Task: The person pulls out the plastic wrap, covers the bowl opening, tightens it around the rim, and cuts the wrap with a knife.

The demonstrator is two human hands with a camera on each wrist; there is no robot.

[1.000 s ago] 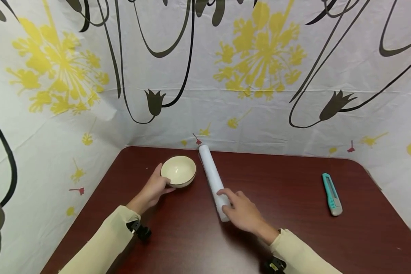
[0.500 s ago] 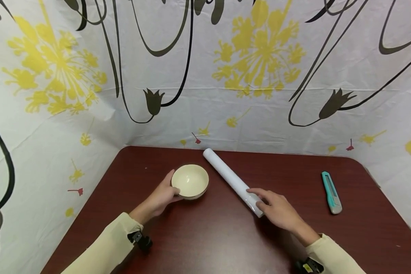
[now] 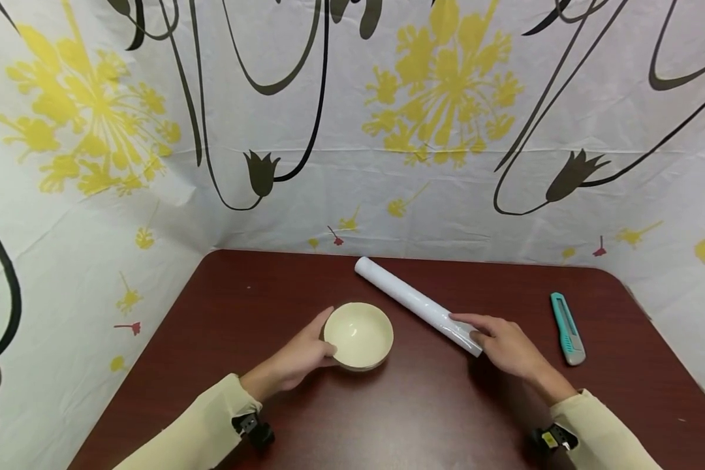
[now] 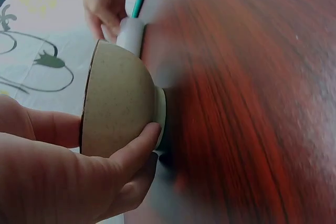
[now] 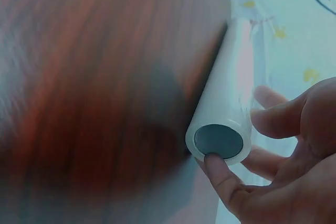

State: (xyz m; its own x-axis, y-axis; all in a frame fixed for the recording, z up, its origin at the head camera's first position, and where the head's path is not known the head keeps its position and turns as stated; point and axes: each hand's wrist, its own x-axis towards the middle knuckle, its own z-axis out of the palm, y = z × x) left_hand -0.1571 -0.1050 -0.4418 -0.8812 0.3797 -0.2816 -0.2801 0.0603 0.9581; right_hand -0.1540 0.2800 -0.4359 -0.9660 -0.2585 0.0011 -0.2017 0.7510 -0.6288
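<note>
Left hand [image 3: 298, 358] grips the cream bowl [image 3: 360, 334] from its 8 o'clock, fingers [image 4: 137, 148] at the foot [image 4: 160, 106], probably to keep it level. Glossy white film roll [image 3: 414, 300] sits at the bowl's 2 o'clock; right hand [image 3: 514, 349] lightly pinches its 4 o'clock end, I'd guess for easy steering. Teal utility knife [image 3: 567, 329]'s well apart at 3. Table [image 3: 435, 418]'s dark reddish wood-grain, kinda shiny, with floral sheeting [image 3: 341, 124] hung behind at 12.

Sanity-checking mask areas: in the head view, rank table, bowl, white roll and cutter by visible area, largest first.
1. Table
2. Bowl and white roll: too close to rank; the roll is longer, the bowl broader.
3. Cutter
</note>
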